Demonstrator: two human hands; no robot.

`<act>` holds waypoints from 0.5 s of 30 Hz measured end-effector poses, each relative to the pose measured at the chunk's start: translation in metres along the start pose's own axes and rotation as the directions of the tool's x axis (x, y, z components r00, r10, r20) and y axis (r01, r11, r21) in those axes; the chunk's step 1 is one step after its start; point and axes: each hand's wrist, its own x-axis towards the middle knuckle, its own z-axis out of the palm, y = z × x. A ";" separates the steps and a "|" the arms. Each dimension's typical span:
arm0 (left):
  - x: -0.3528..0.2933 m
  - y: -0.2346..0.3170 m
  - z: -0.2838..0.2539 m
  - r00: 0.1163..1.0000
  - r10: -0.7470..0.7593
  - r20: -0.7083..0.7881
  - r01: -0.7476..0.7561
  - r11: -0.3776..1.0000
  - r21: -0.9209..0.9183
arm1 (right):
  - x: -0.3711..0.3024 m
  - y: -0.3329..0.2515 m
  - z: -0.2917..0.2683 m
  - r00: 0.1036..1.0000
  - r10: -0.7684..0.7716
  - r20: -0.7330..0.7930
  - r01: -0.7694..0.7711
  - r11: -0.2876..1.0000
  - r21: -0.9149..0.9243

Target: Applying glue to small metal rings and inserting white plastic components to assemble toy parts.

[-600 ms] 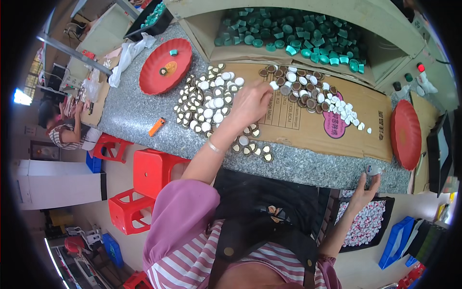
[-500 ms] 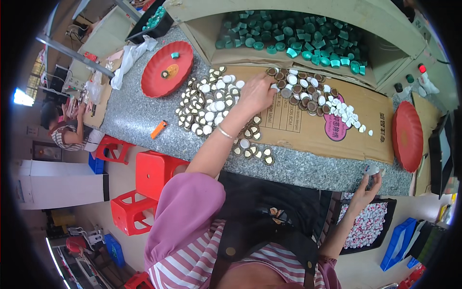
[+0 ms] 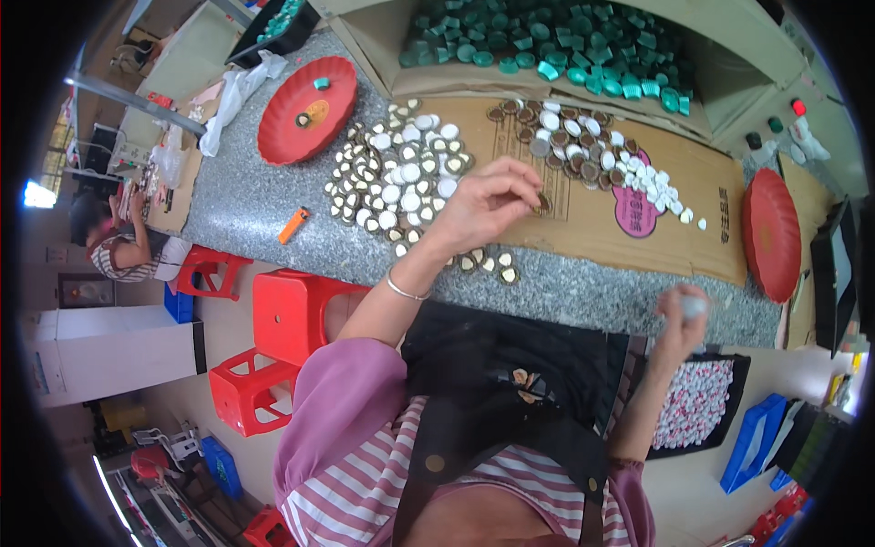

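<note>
Over the cardboard sheet [image 3: 674, 251] my left hand [image 3: 492, 202] is closed in a pinch on a small dark round piece with a fluted rim [image 3: 544, 202]. Left of it lies a pile of dark fluted pieces with pale centres and white discs [image 3: 392, 178]. Beyond, on the cardboard, more brown fluted pieces [image 3: 583, 150] are mixed with white discs [image 3: 656, 187]. My right hand [image 3: 676, 326], smeared by motion, is closed around a small whitish rounded thing [image 3: 694, 306] near the counter's front edge. Its exact kind is too blurred to tell.
Green fluted cups [image 3: 547, 55] fill the shelf behind. Red scalloped plates stand at left [image 3: 310, 109] and right [image 3: 773, 237]. An orange lighter [image 3: 293, 225] lies on the granite counter [image 3: 246, 201]. Below right is a black crate of wrapped pieces [image 3: 693, 406]. Red stools [image 3: 292, 314] and a person [image 3: 128, 246] are at left.
My left hand has drawn back from the brown pieces toward me, with one dark fluted piece in its fingers. The right hand has moved left and slightly up with the whitish thing.
</note>
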 end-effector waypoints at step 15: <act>-0.067 0.004 0.040 0.993 -0.121 -0.002 0.103 0.856 -0.506 | -0.025 -0.021 0.105 0.840 0.298 0.453 -0.447 0.853 0.268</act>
